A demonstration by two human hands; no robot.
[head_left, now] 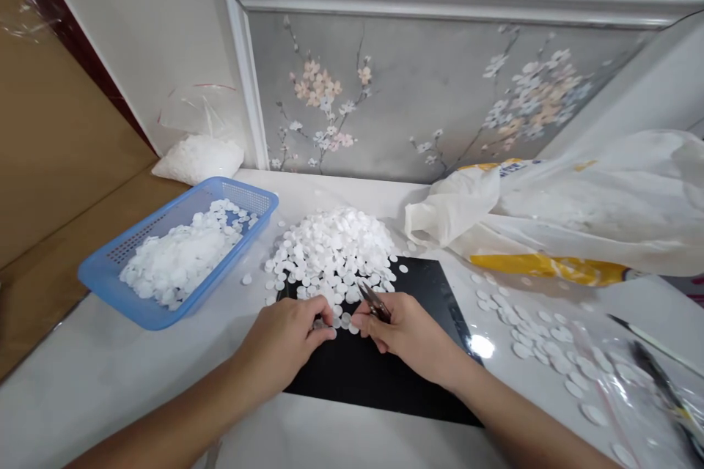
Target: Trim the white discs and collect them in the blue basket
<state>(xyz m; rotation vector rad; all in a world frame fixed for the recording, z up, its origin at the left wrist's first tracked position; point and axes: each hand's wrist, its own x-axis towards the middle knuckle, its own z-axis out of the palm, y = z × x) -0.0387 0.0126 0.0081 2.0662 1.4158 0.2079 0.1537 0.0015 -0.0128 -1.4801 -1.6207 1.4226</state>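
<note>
Disc-by-disc handling seems in hand: small, round white discs (pixel 346 238) are heaped over the far edge of a flat black board (pixel 379 381), dark metal snips (pixel 373 300) are gripped in the right hand (pixel 410 333), what is pinched by the left hand (pixel 280 341) cannot be told, and fine fingertip separation seems called for.

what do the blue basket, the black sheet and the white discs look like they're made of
Blue basket: probably moulded plastic, semi-gloss, judging by its perforated walls. Black sheet: smooth with a low sheen; plastic or coated board, can't tell which. White discs: thin, mostly matte, some seemingly translucent, perhaps plastic.
</note>
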